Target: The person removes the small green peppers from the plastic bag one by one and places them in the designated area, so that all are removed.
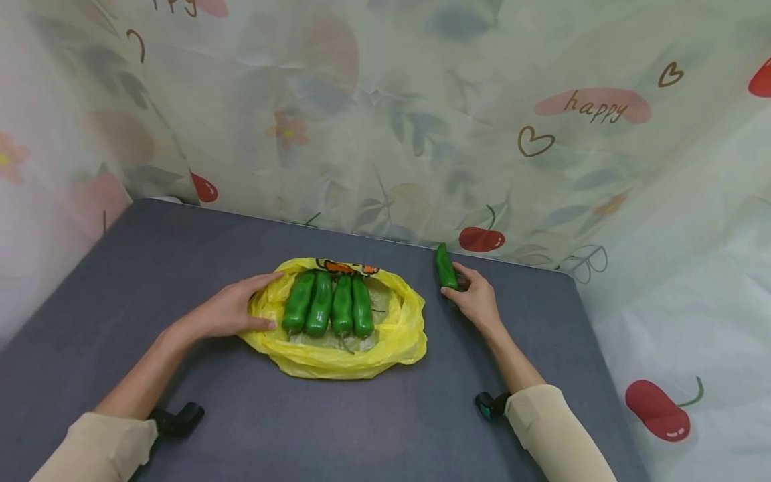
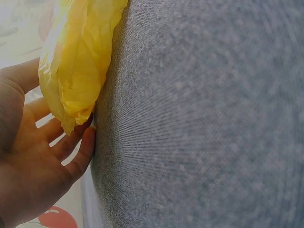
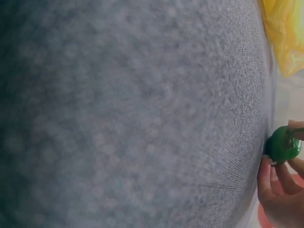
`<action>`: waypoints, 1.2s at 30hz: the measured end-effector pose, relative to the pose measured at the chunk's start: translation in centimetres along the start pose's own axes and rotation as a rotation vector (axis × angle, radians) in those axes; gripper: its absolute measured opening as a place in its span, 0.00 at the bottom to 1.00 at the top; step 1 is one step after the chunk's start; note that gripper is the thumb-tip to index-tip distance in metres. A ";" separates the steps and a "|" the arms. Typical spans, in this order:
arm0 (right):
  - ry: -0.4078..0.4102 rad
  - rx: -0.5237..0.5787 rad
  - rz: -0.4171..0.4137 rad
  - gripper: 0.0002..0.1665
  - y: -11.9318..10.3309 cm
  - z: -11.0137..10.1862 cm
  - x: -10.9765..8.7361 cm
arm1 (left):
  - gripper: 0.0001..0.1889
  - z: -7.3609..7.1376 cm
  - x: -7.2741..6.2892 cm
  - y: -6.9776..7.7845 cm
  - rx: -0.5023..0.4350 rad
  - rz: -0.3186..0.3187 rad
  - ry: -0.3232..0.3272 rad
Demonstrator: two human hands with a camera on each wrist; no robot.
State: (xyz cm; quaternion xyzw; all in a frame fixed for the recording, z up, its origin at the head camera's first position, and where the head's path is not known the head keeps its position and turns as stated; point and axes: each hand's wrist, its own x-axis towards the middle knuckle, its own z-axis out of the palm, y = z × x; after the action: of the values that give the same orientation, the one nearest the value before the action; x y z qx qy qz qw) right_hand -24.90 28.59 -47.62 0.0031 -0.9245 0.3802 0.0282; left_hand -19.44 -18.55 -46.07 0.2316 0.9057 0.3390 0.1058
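A yellow plastic bag [image 1: 355, 365] lies with its mouth spread wide on the grey table. Several green peppers [image 1: 320, 304] lie side by side inside it. My left hand [image 1: 231, 308] rests against the bag's left side, thumb near the front and fingers toward the back. In the left wrist view the left hand [image 2: 42, 161] has its fingers spread loosely around the yellow bag [image 2: 78, 66]. To the right of the bag, my right hand [image 1: 480, 304] holds another green pepper [image 1: 446, 268] between thumb and fingers. The right wrist view shows that pepper [image 3: 284, 145] end-on, low at the table surface.
The grey table [image 1: 373, 428] ends at the back against a patterned curtain [image 1: 397, 134] with cherries and hearts. More of this sheeting hangs on the left and right. Black straps with small devices [image 1: 177, 420] sit on both wrists.
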 end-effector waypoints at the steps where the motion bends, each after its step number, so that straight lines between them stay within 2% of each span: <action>1: -0.001 0.004 0.001 0.39 0.0 0.0 0.0 | 0.47 0.0 0.0 0.0 0.001 0.000 -0.001; 9: 0.005 0.052 -0.007 0.39 0.2 -0.2 -0.3 | 0.47 0.0 0.0 0.0 0.005 -0.008 -0.001; 16: 0.066 0.089 -0.049 0.38 0.0 -0.7 -1.0 | 0.48 0.1 0.0 -0.2 0.010 0.004 0.006; 26: 0.113 0.134 -0.088 0.35 -1.6 -1.6 -2.7 | 0.48 0.2 -0.1 -0.1 0.008 -0.003 0.005; 36: 0.107 0.205 -0.124 0.34 -3.2 -1.5 -4.1 | 0.48 0.1 -0.1 -0.1 -0.005 0.006 0.002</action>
State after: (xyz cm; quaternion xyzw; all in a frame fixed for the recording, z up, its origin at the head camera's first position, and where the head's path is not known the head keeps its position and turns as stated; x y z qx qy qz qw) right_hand -20.65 27.33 -44.50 0.0430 -0.8759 0.4701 0.1003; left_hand -19.30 -18.60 -46.20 0.2335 0.9042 0.3420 0.1044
